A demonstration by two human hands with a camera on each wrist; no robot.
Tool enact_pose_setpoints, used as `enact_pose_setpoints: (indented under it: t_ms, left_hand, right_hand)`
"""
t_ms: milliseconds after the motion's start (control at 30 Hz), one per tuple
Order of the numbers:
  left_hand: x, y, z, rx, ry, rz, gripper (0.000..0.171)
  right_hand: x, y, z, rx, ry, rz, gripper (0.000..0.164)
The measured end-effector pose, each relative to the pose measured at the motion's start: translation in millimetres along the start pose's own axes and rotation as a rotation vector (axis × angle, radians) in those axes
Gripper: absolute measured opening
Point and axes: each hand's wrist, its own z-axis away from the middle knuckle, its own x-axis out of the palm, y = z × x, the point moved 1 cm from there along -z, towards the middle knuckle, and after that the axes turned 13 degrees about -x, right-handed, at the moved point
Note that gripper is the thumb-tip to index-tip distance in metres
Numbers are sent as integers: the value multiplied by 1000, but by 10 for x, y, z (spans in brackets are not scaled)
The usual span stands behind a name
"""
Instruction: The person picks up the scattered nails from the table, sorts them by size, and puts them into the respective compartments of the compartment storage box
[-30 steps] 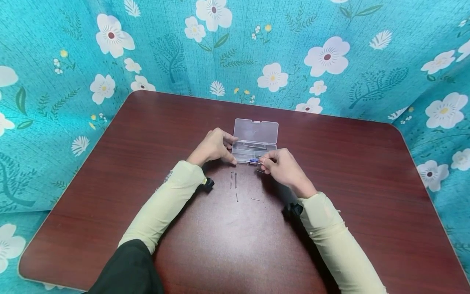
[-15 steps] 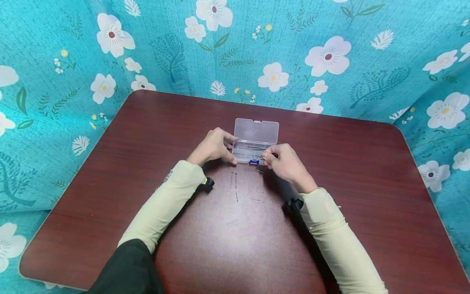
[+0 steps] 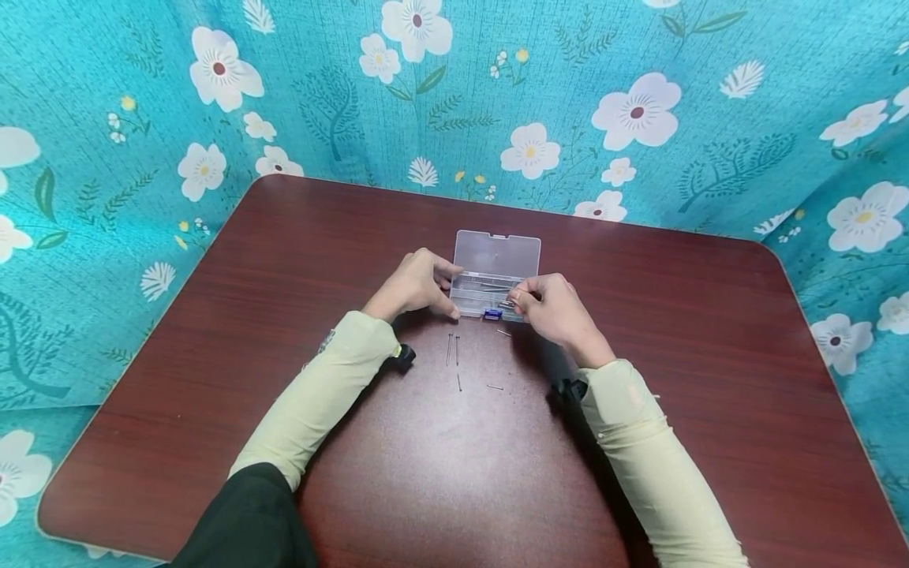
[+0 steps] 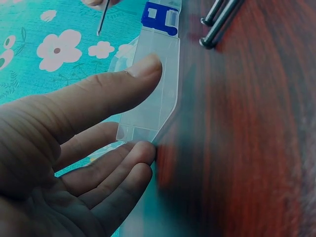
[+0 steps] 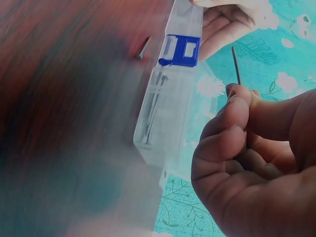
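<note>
Table [image 3: 660,331]: glossy, reddish-brown, wood-grained.
Box [image 3: 469,304]: clear rectangular plastic, lid [image 3: 496,253] raised.
Left hand [image 3: 417,285]: grips the box's left end.
Right hand [image 3: 559,312]: pinches a nail [image 5: 236,65].
Nail: slim metal, above the box, roughly lengthwise, free end leftward.

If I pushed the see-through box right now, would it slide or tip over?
The box would probably slide rather than tip, because its base looks low and wide on the table. It may feel light, since its walls look like thin plastic. The nails inside look slim and smooth, so they might roll or rattle.
</note>
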Motion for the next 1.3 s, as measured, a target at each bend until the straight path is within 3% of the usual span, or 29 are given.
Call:
enact_pose_setpoints:
  t_ms: [600,1300]
  left_hand:
    - [6,-3,-6,25,4,-10,77]
    - [18,-11,-26,1,5,-5,77]
  right_hand:
    - [-51,155,-33,52,11,66,34]
    - [-58,193,-29,64,31,120,30]
